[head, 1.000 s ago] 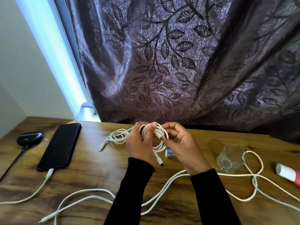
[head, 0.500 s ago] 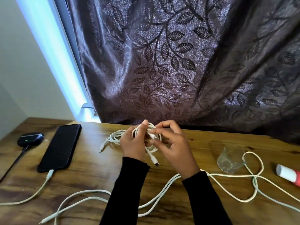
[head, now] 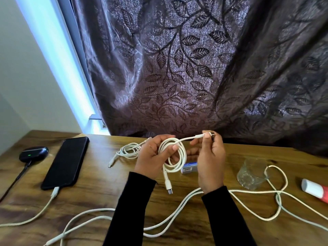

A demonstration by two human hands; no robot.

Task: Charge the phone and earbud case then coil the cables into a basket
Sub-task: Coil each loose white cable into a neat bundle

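The left hand [head: 150,158] holds a white coil [head: 174,155] up above the counter [head: 99,197]. Its fingers curl round the loops and its thumb presses on the top of them. One end of the coil hangs down below the hand, with a plug [head: 169,189] at its tip. The other end runs up and to the right, to the right hand [head: 210,162]. That hand pinches the small tip [head: 207,134] of the cable between thumb and finger. Both arms wear black sleeves [head: 136,206].

A phone [head: 66,161] lies flat on the left side of the counter, screen dark. A white cable [head: 42,208] is plugged into its near end and runs off to the left edge. The earbud case [head: 33,153] sits farther left, near the wall. It is black with a small green light, and a dark cord [head: 17,176] leads from it toward the near left.

A second coil [head: 128,150] lies on the counter just left of the left hand, far from the near edge. A small box [head: 190,167] lies between the two hands. A glass [head: 252,174] stands to the right of the right hand. A red and white tube [head: 314,189] lies at the far right edge.

Long loose cables [head: 174,215] snake across the near part of the counter, from the left all the way to the right, and loop round by the glass. A curtain [head: 186,68] with leaves on it hangs behind the counter.
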